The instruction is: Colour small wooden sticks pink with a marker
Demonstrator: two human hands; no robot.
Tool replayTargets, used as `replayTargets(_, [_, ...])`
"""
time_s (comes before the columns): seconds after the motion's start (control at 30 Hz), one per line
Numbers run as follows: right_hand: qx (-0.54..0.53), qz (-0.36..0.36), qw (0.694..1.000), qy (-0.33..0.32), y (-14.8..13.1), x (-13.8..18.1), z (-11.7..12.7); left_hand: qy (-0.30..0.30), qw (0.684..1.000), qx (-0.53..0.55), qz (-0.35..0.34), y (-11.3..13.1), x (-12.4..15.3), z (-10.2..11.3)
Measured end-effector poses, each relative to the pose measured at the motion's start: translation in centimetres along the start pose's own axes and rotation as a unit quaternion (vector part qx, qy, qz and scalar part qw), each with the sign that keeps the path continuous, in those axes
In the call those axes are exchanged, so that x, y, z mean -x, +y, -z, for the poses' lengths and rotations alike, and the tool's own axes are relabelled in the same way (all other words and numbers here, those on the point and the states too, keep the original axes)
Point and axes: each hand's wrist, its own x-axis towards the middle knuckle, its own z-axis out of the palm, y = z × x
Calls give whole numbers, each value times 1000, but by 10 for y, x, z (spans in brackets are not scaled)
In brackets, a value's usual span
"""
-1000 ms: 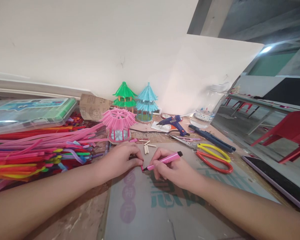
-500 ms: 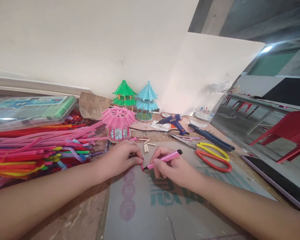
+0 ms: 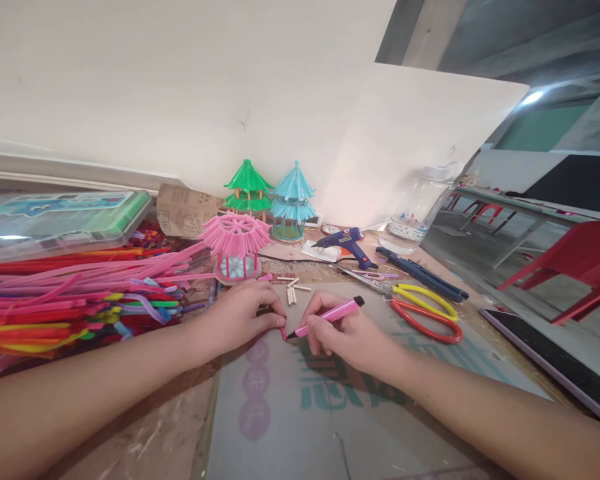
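Observation:
Between thumb and fingers, my left hand (image 3: 247,313) pinches a short pink-coloured stick (image 3: 283,332) just above the printed grey sheet (image 3: 280,440). My right hand (image 3: 343,333) is closed around a pink marker pen (image 3: 330,313), its dark tip touching or very close to the stick's lower end. Several short plain wooden sticks (image 3: 291,293) lie loose just beyond my hands. Behind my left hand stands a small pink pavilion model (image 3: 237,240) with a fuzzy roof open at the top.
Green (image 3: 249,183) and blue pavilion models (image 3: 294,200) stand at the back. Bundled pipe cleaners (image 3: 70,307) and a plastic case (image 3: 65,220) fill the left. To the right lie a glue gun (image 3: 347,243), scissors (image 3: 425,313), a dark blue tool (image 3: 423,275) and a phone-like device (image 3: 555,363).
Both hands keep almost the same place and grip. The marker tip has shifted very slightly at the stick's end; the whole view has moved a little.

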Motion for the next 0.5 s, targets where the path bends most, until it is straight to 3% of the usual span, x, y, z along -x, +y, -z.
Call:
replayTargets(0.13, [-7,0,999,32,0,0,0,6,1000,18,25,2,1,-1])
replayTargets(0.27, [-16,-12,998,60,0,-2,0,14,1000,9,8,0,1,-3])
replayTargets(0.5, [-12,-19,999,36,-1,-2,0,21,1000,-21,-5,-3,1,-5])
